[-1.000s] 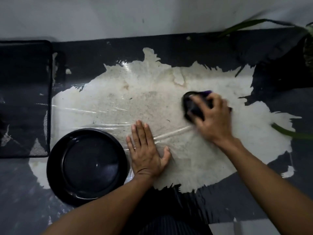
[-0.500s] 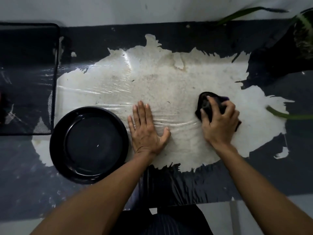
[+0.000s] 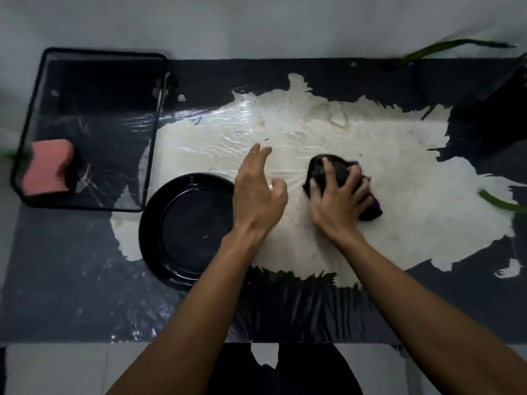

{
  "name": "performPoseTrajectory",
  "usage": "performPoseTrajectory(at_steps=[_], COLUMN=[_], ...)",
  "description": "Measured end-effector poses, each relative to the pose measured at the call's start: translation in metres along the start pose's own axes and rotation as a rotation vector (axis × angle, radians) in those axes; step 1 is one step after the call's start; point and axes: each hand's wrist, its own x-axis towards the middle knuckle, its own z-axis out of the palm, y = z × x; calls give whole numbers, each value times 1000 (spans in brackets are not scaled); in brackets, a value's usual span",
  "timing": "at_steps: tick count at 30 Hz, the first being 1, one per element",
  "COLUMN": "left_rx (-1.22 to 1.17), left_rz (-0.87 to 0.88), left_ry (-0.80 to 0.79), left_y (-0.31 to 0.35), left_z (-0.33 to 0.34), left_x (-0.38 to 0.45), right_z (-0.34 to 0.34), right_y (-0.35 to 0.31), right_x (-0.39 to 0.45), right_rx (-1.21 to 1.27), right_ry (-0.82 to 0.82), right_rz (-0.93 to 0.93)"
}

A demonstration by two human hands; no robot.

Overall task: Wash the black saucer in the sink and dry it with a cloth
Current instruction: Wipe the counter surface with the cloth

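Black saucer (image 3: 186,228): flat on the worn countertop (image 3: 399,212), just left of the left hand (image 3: 258,195), whose fingers are loosely spread and relaxed, gripping nothing. Dark cloth (image 3: 336,175): bunched under the right hand (image 3: 339,199), fingers curled over it, pressing it to the pale patch. Pink sponge (image 3: 47,172): in the mesh tray (image 3: 94,59), well left of both hands.

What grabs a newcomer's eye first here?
The big pale worn patch across the dark counter, with the right hand gripping a dark cloth on it. The black saucer sits left of the lifted left hand; a pink sponge lies in the mesh tray, far left.
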Motion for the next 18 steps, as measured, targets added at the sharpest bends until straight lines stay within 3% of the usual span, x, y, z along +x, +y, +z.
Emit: performPoseTrajectory(at_steps=[2,10,14,16,18], left_rx=[-16,12,16,3,-18], left_rz=[16,-66,-90,-82,-84], left_ry=[63,231,238,210,189], left_y=[-4,-60,-71,-72,-76], left_z=[-28,-120,-134,-137,-144], left_x=[5,1,-4,-5,-5], right_z=[6,28,29,25,20], right_y=[-42,-129,-107,-78,-50], right_x=[13,57,15,-1,-8], right_rx=[57,-6,-95,-96,-118], right_ry=[-43,-142,-156,-152,-112], right_rz=[81,-294,-653,-676,-550])
